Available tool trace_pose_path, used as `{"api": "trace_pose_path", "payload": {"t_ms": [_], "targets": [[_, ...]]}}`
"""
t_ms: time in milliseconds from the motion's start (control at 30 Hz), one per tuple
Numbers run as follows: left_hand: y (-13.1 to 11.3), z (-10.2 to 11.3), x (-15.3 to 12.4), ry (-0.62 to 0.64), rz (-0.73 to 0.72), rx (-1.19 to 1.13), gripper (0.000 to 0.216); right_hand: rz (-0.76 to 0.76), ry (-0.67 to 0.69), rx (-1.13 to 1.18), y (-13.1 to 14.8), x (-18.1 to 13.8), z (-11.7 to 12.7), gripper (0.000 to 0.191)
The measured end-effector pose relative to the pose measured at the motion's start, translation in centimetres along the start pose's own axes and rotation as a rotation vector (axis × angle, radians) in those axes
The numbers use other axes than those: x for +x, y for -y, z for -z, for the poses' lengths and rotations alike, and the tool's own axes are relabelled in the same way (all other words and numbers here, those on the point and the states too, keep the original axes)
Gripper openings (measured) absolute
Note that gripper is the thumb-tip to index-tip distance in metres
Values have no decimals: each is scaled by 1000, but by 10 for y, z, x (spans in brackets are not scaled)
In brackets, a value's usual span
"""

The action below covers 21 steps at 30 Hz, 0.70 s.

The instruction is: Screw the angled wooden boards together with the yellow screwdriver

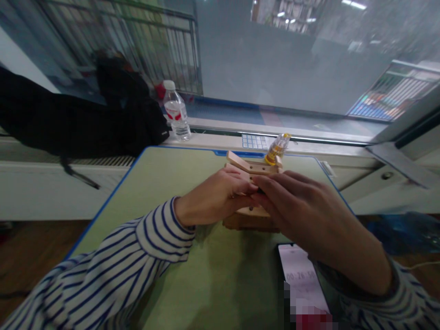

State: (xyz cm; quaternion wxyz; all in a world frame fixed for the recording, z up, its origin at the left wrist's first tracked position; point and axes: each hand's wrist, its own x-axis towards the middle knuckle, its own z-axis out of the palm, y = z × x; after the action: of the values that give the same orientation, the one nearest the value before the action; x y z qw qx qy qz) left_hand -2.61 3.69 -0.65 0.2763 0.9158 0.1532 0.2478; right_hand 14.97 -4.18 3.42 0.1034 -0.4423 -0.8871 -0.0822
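A pale wooden assembly (256,168) of slats with dark holes or screw heads stands on the green table top, with a darker wooden base (250,223) below. My left hand (220,195) is closed on its left side, thumb and fingers gripping near the middle. From the right, my right hand (302,206) comes over the assembly, its fingertips pinched together and meeting the left fingers. Whatever small piece may be between the right fingertips is hidden. The two hands cover much of the assembly's centre and right side.
Behind the assembly is a small clear bottle with yellow ends (277,149). A phone (302,275) showing a timer lies below my right hand. A water bottle (177,112) and a black bag (85,123) are on the sill. The table (165,174) has a blue edge.
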Motion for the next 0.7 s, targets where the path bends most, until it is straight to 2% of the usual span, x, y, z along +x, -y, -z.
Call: {"api": "trace_pose_path", "payload": {"t_ms": [167, 267, 467, 700], "targets": [[-2, 0, 0, -31, 5, -6, 24, -32, 9, 11, -1, 2, -3, 28], [-8, -1, 0, -80, 49, 48, 17, -30, 3, 26, -4, 2, -3, 27], [-13, -4, 1, -164, 138, 153, 17, -69, -6, 1, -2, 6, 0, 28], [-14, -5, 1, -134, 131, 179, 28, -35, -65, 120, -5, 1, 10, 44]]}}
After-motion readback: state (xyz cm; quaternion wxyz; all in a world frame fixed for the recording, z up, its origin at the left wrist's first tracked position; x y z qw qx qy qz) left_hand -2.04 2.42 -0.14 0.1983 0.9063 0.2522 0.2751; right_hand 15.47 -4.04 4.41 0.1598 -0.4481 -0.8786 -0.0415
